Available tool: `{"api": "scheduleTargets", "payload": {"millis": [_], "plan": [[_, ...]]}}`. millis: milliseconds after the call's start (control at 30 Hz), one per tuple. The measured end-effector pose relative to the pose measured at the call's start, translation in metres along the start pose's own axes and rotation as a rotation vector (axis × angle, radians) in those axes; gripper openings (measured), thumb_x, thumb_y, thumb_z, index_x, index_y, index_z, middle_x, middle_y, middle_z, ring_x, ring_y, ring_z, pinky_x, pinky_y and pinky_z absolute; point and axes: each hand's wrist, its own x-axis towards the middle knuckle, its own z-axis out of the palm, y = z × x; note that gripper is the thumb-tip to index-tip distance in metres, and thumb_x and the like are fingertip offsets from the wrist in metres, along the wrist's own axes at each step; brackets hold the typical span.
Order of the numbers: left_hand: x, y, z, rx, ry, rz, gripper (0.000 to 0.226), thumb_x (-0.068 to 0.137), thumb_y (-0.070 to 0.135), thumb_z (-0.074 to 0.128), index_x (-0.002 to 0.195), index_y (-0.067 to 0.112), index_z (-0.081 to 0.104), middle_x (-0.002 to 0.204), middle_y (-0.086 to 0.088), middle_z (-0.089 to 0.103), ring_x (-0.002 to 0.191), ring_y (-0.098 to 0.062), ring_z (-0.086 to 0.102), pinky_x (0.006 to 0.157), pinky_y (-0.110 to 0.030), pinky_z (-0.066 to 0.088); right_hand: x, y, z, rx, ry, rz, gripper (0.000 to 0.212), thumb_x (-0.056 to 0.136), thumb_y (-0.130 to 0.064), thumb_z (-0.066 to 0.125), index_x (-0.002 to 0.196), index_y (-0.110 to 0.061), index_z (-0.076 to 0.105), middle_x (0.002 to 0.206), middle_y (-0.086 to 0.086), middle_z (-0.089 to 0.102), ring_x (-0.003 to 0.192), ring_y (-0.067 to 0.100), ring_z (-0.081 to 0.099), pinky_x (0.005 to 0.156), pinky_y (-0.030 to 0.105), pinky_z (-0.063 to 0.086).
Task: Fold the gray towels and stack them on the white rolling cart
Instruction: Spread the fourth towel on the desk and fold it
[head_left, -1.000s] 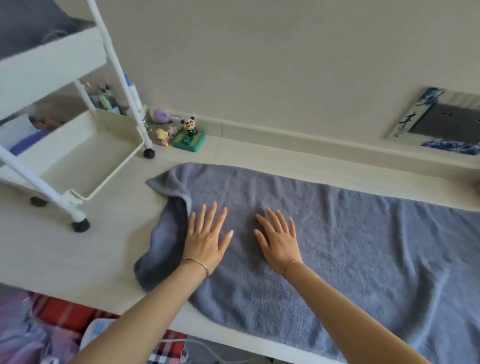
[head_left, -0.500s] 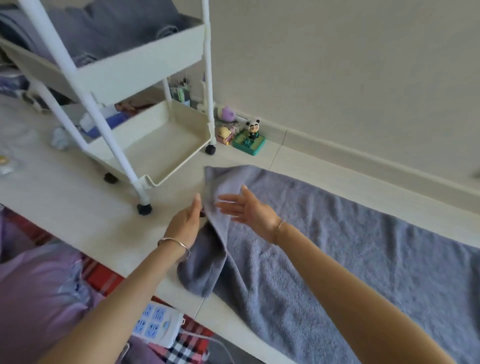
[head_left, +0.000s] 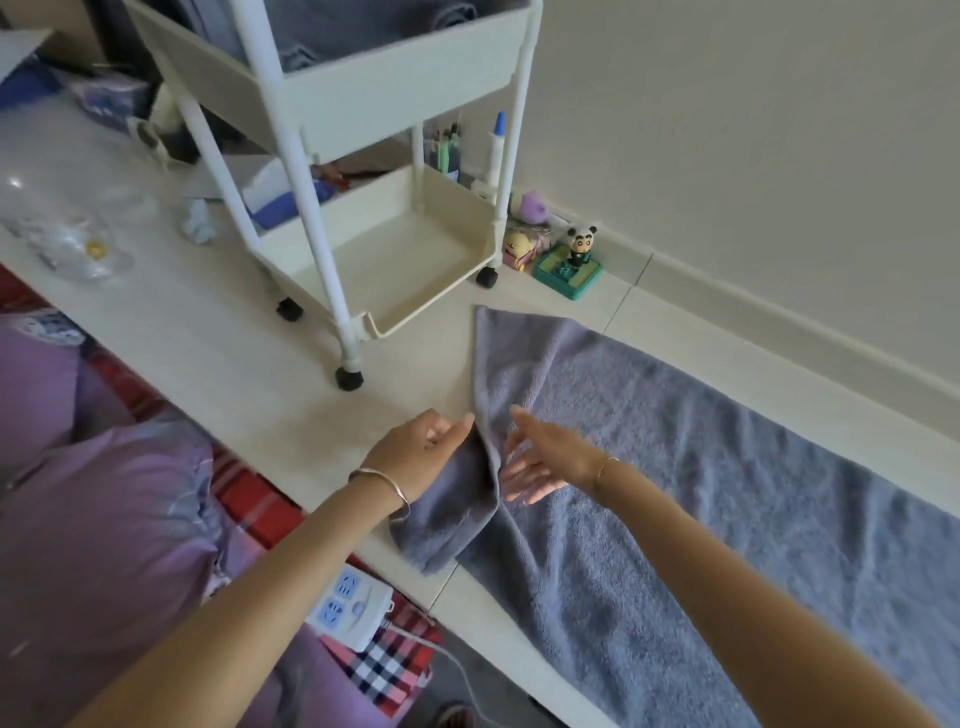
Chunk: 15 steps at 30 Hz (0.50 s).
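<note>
A long gray towel (head_left: 727, 493) lies spread along the white table (head_left: 234, 338), with its left near corner doubled into a thick flap. My left hand (head_left: 421, 452) rests on that flap with its fingers loosely curled and its thumb against the raised fold; a grip is not clear. My right hand (head_left: 545, 462) lies open on the towel just right of the fold, fingers spread. The white rolling cart (head_left: 395, 98) stands on the table behind my left hand. Gray towels (head_left: 332, 26) fill its top tray and its lower tray (head_left: 415, 317) is bare.
Small toys, among them a panda figure (head_left: 579, 247), sit by the wall right of the cart. A pen holder (head_left: 447, 150) stands behind it. A clear plastic bag (head_left: 62, 234) lies at the table's left. A power strip (head_left: 353, 608) and purple bedding (head_left: 78, 519) lie below the front edge.
Both hands left the flat middle of the towel and moved to its left end, on either side of the fold. The view swung left, bringing the cart into view.
</note>
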Motion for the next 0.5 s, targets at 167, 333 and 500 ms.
{"api": "scheduleTargets", "payload": {"millis": [167,333,500], "plan": [[-0.021,-0.013,-0.016,-0.081,-0.083,0.021,0.078,0.064,0.089,0.032,0.103,0.026,0.056,0.098,-0.001,0.066,0.093,-0.020,0.062,0.082,-0.035,0.049,-0.002,0.006,0.009,0.253,-0.172,-0.212,0.044,0.101,-0.042,0.020,0.125,-0.021,0.050,0.131,0.003,0.057,0.122,0.020,0.053,0.107,0.040,0.039],[-0.026,-0.036,-0.018,0.173,-0.031,0.051,0.031,0.083,0.045,0.062,0.105,0.023,0.062,0.100,0.004,0.066,0.091,-0.015,0.063,0.082,-0.036,0.052,-0.004,0.030,0.022,-0.283,0.013,-0.350,0.044,0.102,-0.040,0.021,0.122,-0.030,0.059,0.139,-0.008,0.049,0.130,0.006,0.042,0.112,0.023,0.023],[-0.008,-0.042,-0.026,0.384,0.353,-0.038,0.015,0.094,0.025,0.048,0.096,0.014,0.058,0.092,-0.006,0.065,0.084,-0.030,0.059,0.064,-0.035,0.044,0.005,0.048,0.043,-0.569,0.018,-0.398,0.043,0.102,-0.039,0.027,0.137,-0.026,0.049,0.151,-0.011,0.031,0.143,0.006,0.013,0.116,0.026,0.003]]}}
